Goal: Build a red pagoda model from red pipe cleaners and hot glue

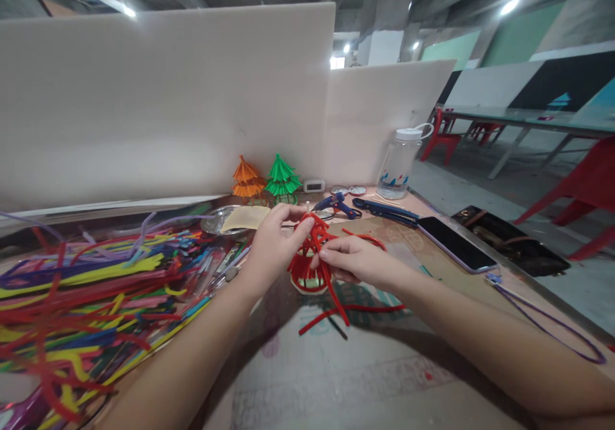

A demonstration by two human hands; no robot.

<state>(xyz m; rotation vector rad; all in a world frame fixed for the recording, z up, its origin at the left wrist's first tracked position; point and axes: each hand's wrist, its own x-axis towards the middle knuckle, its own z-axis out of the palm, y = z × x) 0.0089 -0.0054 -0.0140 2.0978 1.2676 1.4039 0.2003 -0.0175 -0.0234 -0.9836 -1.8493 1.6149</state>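
We're apparently fixing a red strip (338,297), right hand (350,258) pinching it at three o'clock, left hand (281,238) gripping the red frame (302,268); next we're likely needing tension.

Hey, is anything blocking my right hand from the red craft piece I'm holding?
Nothing visible. Your right hand is at the right side of the red craft piece, seemingly pinching a red strip; your left hand holds the top. Another loose red strip lies nearer you, not between them.
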